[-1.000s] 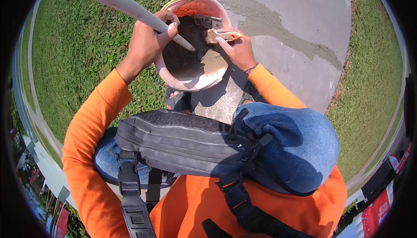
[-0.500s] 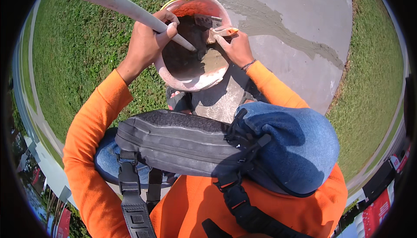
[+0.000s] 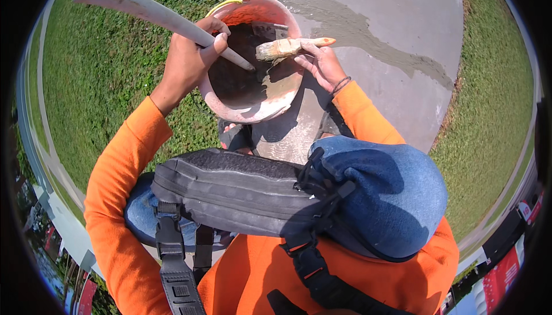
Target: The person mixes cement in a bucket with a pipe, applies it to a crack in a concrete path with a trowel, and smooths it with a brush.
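Observation:
My left hand (image 3: pixel 195 50) is closed around a long grey-white pipe (image 3: pixel 138 13), which slants down with its lower end inside the bucket. A paintbrush (image 3: pixel 287 48) coated in grey mix is in my right hand (image 3: pixel 324 65), held near its orange-tipped handle, bristles pointing left over the bucket's opening. The bucket (image 3: pixel 248 112) is pale pinkish-white outside and orange-red inside, smeared with cement. Dark grey wet mix (image 3: pixel 233 82) lies in its bottom. A flat tool or block (image 3: pixel 269 29) rests against the far inner wall, partly hidden by the brush.
To the right runs a concrete path (image 3: pixel 402 4) with a darker wet cement strip (image 3: pixel 362 33) across it. Grass (image 3: pixel 109 73) borders it on both sides. My foot (image 3: pixel 233 134) is just below the bucket. A black waist bag (image 3: pixel 241 191) lies across my lap.
The brush has come up out of the bucket's inside and turned level, bristles to the left. My right hand has shifted slightly right and down. The pipe has barely moved.

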`<state>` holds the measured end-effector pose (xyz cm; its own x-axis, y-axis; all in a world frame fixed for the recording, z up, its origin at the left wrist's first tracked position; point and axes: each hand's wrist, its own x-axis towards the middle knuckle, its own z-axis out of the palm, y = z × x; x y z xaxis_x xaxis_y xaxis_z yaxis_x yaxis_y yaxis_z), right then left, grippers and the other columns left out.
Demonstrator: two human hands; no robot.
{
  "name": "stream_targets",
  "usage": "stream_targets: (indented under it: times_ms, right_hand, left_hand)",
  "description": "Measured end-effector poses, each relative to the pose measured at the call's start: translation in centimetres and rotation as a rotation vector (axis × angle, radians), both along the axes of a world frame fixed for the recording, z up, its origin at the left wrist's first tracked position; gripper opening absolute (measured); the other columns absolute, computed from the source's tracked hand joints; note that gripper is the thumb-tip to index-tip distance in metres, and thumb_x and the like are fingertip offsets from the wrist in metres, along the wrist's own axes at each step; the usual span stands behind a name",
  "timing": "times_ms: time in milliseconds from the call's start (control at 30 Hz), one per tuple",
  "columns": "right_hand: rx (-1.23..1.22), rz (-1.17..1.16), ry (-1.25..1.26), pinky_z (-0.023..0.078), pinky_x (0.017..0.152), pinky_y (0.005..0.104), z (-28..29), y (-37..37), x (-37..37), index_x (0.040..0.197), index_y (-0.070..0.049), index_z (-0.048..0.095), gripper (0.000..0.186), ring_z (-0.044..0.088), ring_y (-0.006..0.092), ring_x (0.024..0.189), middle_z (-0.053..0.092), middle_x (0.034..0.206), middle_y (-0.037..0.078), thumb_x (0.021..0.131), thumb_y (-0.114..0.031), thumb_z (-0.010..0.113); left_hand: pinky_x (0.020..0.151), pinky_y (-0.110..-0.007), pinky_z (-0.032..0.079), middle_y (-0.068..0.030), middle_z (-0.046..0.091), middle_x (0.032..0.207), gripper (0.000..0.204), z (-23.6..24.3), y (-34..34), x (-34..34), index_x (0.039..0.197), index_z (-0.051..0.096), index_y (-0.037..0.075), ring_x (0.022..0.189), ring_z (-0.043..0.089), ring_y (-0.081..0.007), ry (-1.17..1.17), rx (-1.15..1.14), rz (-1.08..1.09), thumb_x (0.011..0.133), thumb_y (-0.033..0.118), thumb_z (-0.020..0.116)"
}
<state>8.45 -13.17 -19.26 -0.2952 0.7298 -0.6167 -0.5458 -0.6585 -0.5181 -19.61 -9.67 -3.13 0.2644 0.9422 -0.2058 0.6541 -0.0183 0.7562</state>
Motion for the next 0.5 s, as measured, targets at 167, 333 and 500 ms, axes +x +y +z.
stream_targets:
  times_ms: [167, 333, 500]
  right_hand:
    - [-0.015, -0.109, 0.180, 0.060, 0.080, 0.0276, 0.9, -0.4, 2.9, 0.116, 0.003, 0.060, 0.026, 0.068, 0.0171, 0.091, 0.066, 0.109, 0.012, 0.098, -0.017, 0.059]
    - [0.041, -0.336, 0.136, 0.060, 0.079, 0.0307, 2.6, -1.3, 8.2, 0.116, 0.001, 0.058, 0.024, 0.067, 0.0181, 0.088, 0.065, 0.103, 0.009, 0.097, -0.013, 0.059]
    - [0.237, -0.725, -0.275, 0.059, 0.079, 0.0284, 3.4, -4.1, 21.3, 0.117, 0.004, 0.058, 0.027, 0.068, 0.0183, 0.095, 0.066, 0.111, 0.013, 0.097, -0.013, 0.057]
  left_hand:
    - [0.071, -0.028, 0.046, -0.0040, 0.063, 0.081, 0.020, 1.0, 0.2, 2.1, 0.096, 0.063, -0.002, 0.075, 0.056, -0.0106, -0.073, -0.060, 0.057, 0.089, 0.017, 0.064]
    - [0.076, -0.025, 0.046, -0.0027, 0.063, 0.090, 0.020, 0.8, -0.5, 0.4, 0.102, 0.061, 0.001, 0.084, 0.056, -0.0090, -0.082, -0.106, 0.106, 0.094, 0.019, 0.060]
    - [0.086, -0.026, 0.042, -0.0013, 0.059, 0.098, 0.019, -0.3, 0.0, 0.4, 0.103, 0.060, 0.001, 0.093, 0.052, -0.0101, -0.116, -0.080, 0.074, 0.096, 0.018, 0.059]
